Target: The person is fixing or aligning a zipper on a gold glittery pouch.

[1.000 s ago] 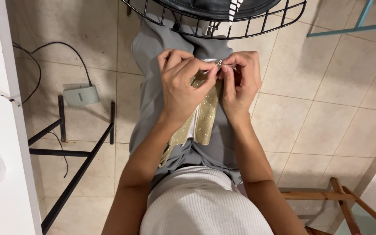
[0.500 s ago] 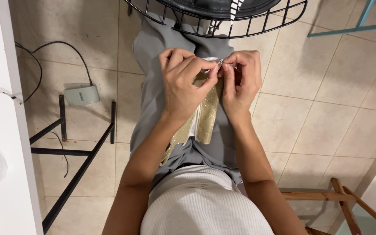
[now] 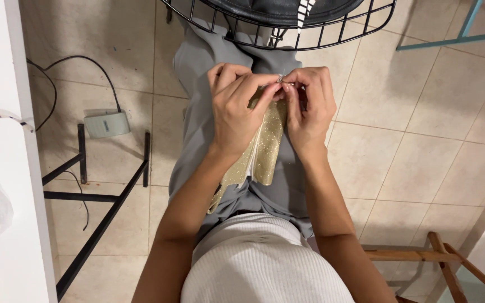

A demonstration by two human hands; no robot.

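Gold glittery fabric strip (image 3: 266, 147) lies at centre frame over the grey trousers (image 3: 197, 123), its long axis running from the hands down toward the lower left. Left hand (image 3: 237, 106) is pinched tight on the strip's top end. Right hand (image 3: 310, 109) is closed on the same end, fingertips meeting the left's around a small metal piece (image 3: 280, 79). Both hands are equally near. Black wire rack (image 3: 332, 25) sits just above.

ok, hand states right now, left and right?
Left hand: closed, pinching the top of the glittery gold fabric strip.
Right hand: closed, fingers pinching the same strip's top edge.
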